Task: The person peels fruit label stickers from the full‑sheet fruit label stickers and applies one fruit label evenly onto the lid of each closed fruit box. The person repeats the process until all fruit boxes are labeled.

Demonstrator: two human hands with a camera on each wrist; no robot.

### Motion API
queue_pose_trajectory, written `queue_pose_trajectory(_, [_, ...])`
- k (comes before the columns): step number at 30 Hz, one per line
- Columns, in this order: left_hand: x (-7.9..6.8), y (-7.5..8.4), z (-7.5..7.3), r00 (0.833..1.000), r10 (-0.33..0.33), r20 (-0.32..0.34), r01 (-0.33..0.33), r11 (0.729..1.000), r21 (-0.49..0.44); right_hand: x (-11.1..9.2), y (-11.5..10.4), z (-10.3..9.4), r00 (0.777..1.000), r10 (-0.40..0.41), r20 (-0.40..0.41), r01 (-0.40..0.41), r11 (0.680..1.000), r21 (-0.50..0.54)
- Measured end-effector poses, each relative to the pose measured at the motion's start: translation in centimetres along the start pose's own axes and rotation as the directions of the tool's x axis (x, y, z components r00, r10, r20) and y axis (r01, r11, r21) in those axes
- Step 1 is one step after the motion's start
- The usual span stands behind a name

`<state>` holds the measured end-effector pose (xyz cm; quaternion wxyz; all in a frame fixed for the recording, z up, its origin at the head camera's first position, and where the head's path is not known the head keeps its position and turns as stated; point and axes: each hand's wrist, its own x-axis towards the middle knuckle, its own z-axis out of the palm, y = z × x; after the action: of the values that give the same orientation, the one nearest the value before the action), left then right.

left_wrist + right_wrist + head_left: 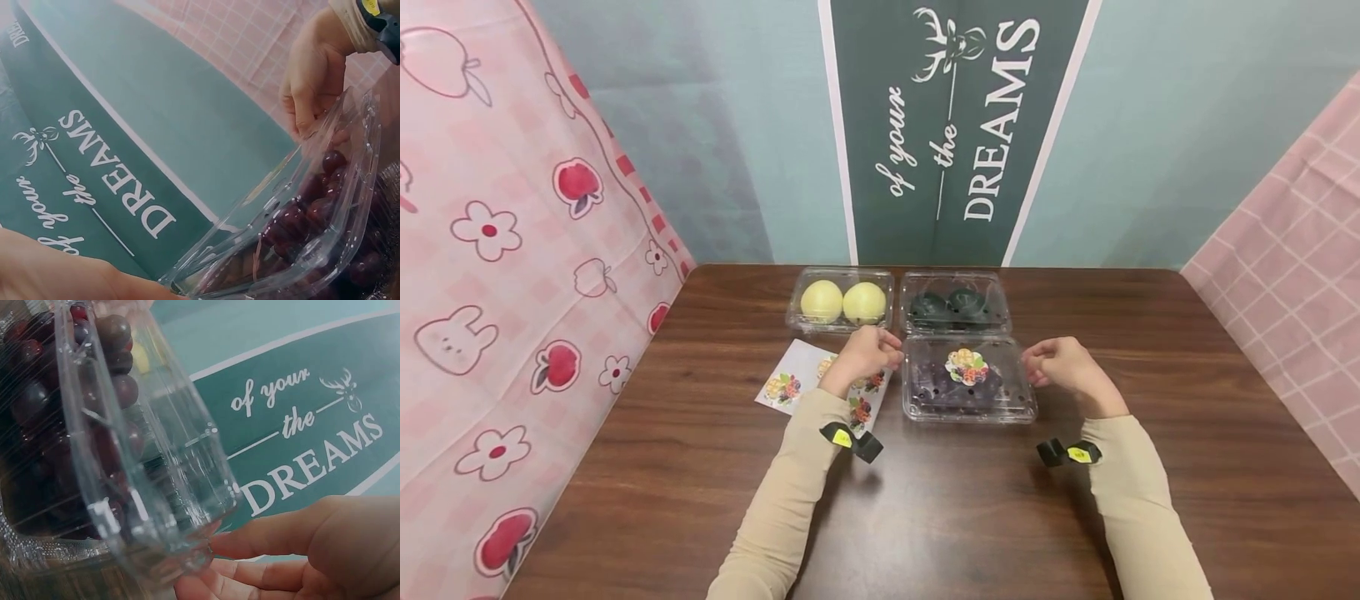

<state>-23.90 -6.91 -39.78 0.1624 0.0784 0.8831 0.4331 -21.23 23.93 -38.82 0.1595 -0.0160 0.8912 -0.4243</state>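
A clear plastic box of dark red-purple grapes (294, 219) has a round fruit sticker (967, 367) on its lid. My left hand (868, 358) pinches the box's left edge near the far corner; its fingertips are out of sight in the left wrist view. On the opposite side my right hand (1063, 371) holds the lid's edge, thumb and fingers around the corner in the right wrist view. Partly beneath my left hand and wrist lies a white sheet of fruit stickers (782, 387).
Behind the grapes stands a clear box (1000, 300) with two dark green round fruits. Left of it is another clear box (793, 312) holding two pale yellow round fruits. The brown wooden table (685, 467) ends at a printed cloth backdrop (730, 167).
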Motion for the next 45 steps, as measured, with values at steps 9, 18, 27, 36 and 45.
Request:
queue_pose_trajectory(9, [-0.2, 0.4, 1.3, 0.999, 0.041, -0.011, -0.041, 0.999, 0.015, -0.3, 0.8, -0.7, 1.0, 0.003, -0.005, -0.003, 1.0, -0.016])
queue_pose_trajectory(18, [-0.1, 1.1, 3.2, 0.992, 0.106, -0.063, -0.106, 0.994, 0.001, -0.7, 1.8, -1.9, 0.999, 0.031, -0.017, -0.032, 0.999, -0.026])
queue_pose_trajectory(27, [0.1, 1.5, 5.4, 0.988, 0.116, -0.101, -0.128, 0.985, -0.114, -1.4, 3.0, -3.3, 0.998, 0.063, -0.022, -0.063, 0.998, -0.01])
queue_pose_trajectory(36, [0.4, 1.6, 7.3, 0.984, 0.13, -0.125, -0.157, 0.957, -0.243, -2.0, 4.0, -4.9, 0.996, 0.091, -0.02, -0.092, 0.992, -0.081])
queue_pose_trajectory(45, [0.2, 1.7, 9.0, 0.974, 0.188, -0.128, -0.218, 0.93, -0.294, -2.4, 5.0, -5.8, 0.995, 0.092, -0.039, -0.096, 0.988, -0.122])
